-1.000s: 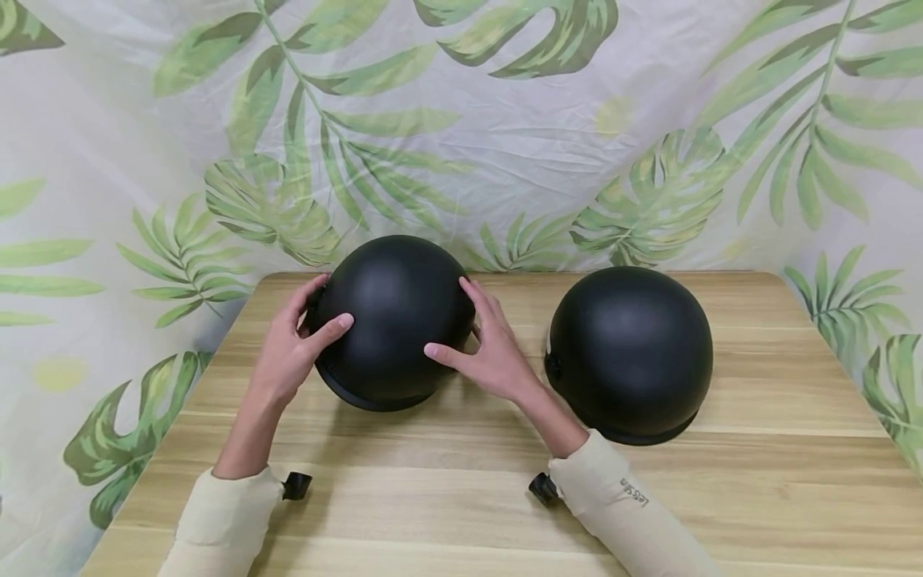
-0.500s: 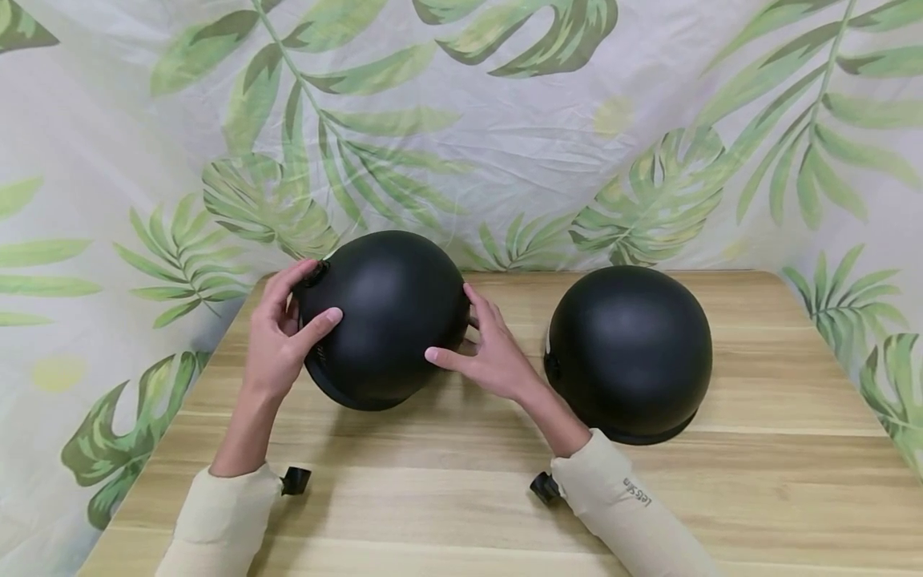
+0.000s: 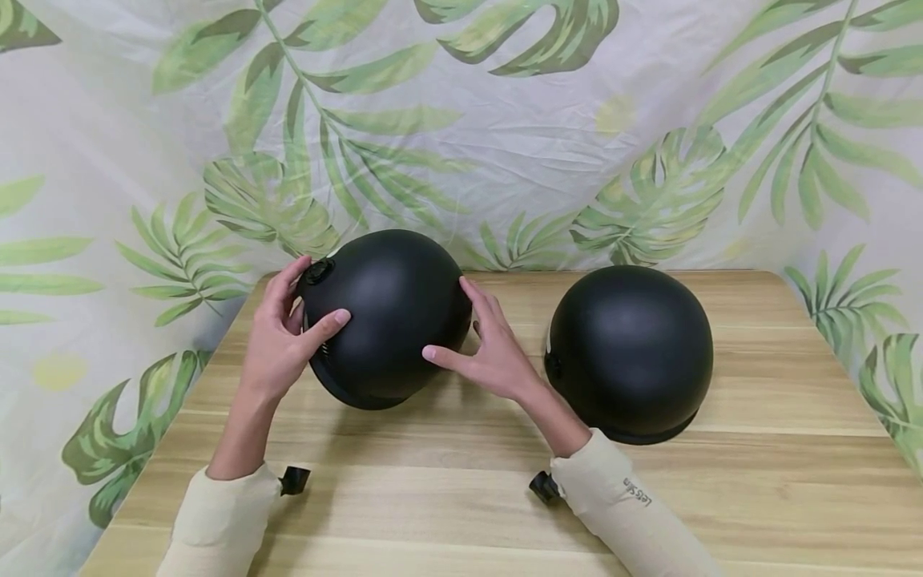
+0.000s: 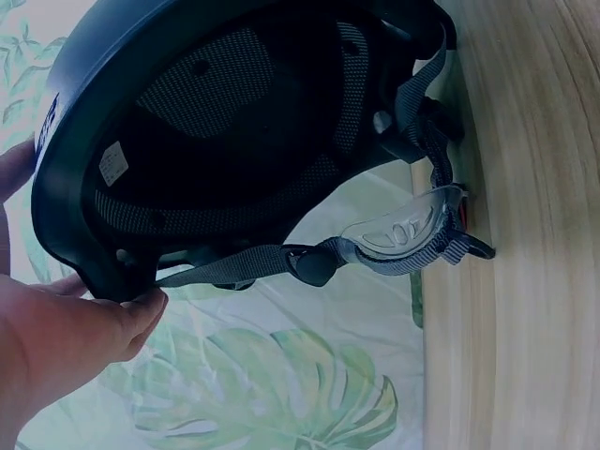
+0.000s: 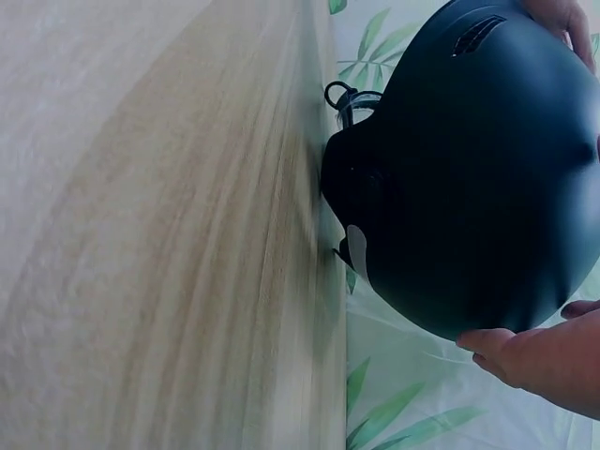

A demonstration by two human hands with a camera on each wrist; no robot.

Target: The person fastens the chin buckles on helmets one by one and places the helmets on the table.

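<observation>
A matte black helmet is tilted at the left of the table, its left side raised. My left hand grips it at the left edge, thumb on the shell and fingers behind the rim. On the opposite side my right hand holds the shell between spread thumb and fingers. The left wrist view looks into the helmet, at mesh padding, a small white label and a grey chin strap with a clear chin cup hanging close to the wood. A vent slot shows in the right wrist view.
A second black helmet rests dome-up to the right, just beyond my right forearm. Under both is a wood-grain table. Leaf-printed fabric hangs behind the table's back edge and around its sides.
The held helmet has tipped, its left side rising so a round black fitting shows near the rim. My left hand has shifted slightly up and left. My right hand has hardly moved.
</observation>
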